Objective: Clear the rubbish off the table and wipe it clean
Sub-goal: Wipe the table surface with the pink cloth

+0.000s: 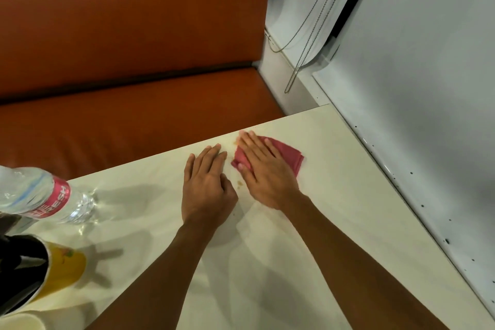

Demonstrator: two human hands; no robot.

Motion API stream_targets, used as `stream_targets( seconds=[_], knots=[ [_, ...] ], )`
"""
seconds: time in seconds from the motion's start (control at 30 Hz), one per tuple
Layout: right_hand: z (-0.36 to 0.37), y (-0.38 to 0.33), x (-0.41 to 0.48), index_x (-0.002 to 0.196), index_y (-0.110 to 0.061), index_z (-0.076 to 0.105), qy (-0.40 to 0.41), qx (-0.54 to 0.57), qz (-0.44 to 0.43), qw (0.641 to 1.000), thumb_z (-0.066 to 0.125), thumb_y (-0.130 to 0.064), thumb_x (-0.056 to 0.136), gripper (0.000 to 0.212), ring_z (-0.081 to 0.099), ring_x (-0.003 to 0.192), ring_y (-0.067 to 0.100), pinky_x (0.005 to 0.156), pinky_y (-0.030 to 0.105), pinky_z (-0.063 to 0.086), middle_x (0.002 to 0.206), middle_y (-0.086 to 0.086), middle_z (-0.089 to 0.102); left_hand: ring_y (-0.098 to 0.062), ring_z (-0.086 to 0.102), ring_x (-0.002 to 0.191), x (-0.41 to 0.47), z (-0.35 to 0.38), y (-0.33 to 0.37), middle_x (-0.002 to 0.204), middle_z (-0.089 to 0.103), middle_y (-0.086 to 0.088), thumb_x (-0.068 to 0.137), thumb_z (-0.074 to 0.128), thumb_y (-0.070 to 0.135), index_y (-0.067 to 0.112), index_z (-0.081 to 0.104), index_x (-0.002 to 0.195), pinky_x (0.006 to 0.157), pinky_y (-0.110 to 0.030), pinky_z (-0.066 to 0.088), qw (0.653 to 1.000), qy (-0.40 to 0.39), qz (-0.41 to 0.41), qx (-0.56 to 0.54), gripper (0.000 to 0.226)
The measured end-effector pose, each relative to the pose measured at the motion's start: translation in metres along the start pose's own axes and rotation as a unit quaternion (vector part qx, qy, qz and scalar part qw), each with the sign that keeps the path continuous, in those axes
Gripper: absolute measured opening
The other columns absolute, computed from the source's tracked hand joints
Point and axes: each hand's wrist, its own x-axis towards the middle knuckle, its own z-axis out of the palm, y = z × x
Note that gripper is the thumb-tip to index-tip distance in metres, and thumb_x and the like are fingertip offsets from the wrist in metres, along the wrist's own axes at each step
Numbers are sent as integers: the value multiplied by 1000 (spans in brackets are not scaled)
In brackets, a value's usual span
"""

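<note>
The right hand [263, 169], fingers straight, pressed the red cloth [290, 155] flat on the table [334, 222], with a brown smear [239, 183] just left of the cloth, between it and the open, empty left hand [207, 185].

Cloth [284, 154] on table [308, 222], bottle [45, 195] left.

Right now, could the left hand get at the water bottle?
Probably yes. The left hand rests flat on the table, holding nothing, and only bare tabletop lies between it and the water bottle to its left. The yellow cup sits clear of that path.
</note>
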Motion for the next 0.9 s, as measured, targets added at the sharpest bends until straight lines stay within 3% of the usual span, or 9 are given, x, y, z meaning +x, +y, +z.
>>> stream_targets(
  seconds=[0.07, 0.27, 0.37, 0.43, 0.5, 0.6, 0.7, 0.77, 0.9],
  knots=[
    [-2, 20, -30, 169, -30, 8, -6, 21, -24, 999, 17, -54, 112, 62, -5, 161, 8, 132, 40, 7, 176, -12, 4, -25, 41, 152, -1, 0, 1, 159, 51, -5, 96, 46, 25, 15, 61, 146, 129, -52, 23, 1000, 2, -3, -4, 53],
    [-4, 26, 21, 168, -20, 8, 48, 26, 252, 966, 16, -52, 110, 67, 3, 163, 22, 132, 45, 5, 176, 2, 6, -21, 36, 154, 3, -3, 4, 161, 48, -1, 94, 45, 27, 17, 60, 146, 132, -44, 12, 999, -13, -28, -32, 56],
    [3, -14, 17, 168, -21, 7, 42, 25, 154, 987, 9, -53, 110, 67, 1, 163, 21, 132, 45, 7, 176, 1, 5, -21, 38, 152, 0, -7, 1, 159, 50, -2, 92, 46, 24, 15, 61, 146, 132, -41, 12, 998, -22, -37, -51, 56],
    [9, -25, -30, 169, -24, 13, 33, 24, 65, 997, 16, -55, 112, 65, 3, 162, 16, 132, 41, 8, 176, -4, 9, -24, 41, 151, -2, -10, -2, 157, 52, -3, 92, 48, 21, 14, 63, 144, 131, -44, 17, 997, -32, -29, -60, 55],
    [7, -9, -71, 168, -27, 17, 34, 24, 54, 998, 22, -54, 112, 63, 6, 162, 12, 132, 37, 9, 175, -9, 12, -23, 39, 152, -1, -17, -3, 159, 50, -1, 96, 53, 18, 15, 62, 145, 130, -43, 19, 995, -51, -34, -73, 51],
    [4, 27, -69, 169, -25, 11, 42, 10, 184, 982, 14, -55, 110, 66, 5, 163, 16, 132, 40, 8, 176, -6, 8, -21, 33, 155, -3, -25, -5, 163, 44, 3, 99, 62, 12, 18, 57, 150, 126, -34, 12, 992, -78, -36, -87, 51],
    [5, 3, -28, 168, -16, 14, 75, 21, 303, 950, 15, -53, 109, 70, 10, 162, 26, 131, 46, 11, 176, 4, 12, -19, 28, 157, -9, -33, -8, 166, 39, 5, 99, 63, 12, 19, 52, 154, 125, -33, 16, 991, -90, -32, -92, 56],
    [9, -32, -25, 168, -17, 15, 74, 27, 249, 965, 14, -52, 110, 68, 9, 163, 26, 131, 47, 11, 176, 5, 12, -17, 25, 158, -12, -35, -10, 167, 36, 5, 99, 63, 11, 18, 48, 157, 127, -35, 18, 990, -101, -27, -90, 60],
    [10, -59, -104, 168, -24, 17, 19, 60, 51, 997, 17, -55, 113, 63, 5, 162, 12, 132, 42, 13, 175, -7, 12, -16, 26, 157, -7, -40, -15, 167, 38, 4, 98, 63, 9, 17, 49, 156, 125, -32, 19, 989, -126, -21, -79, 60]
  ],
)
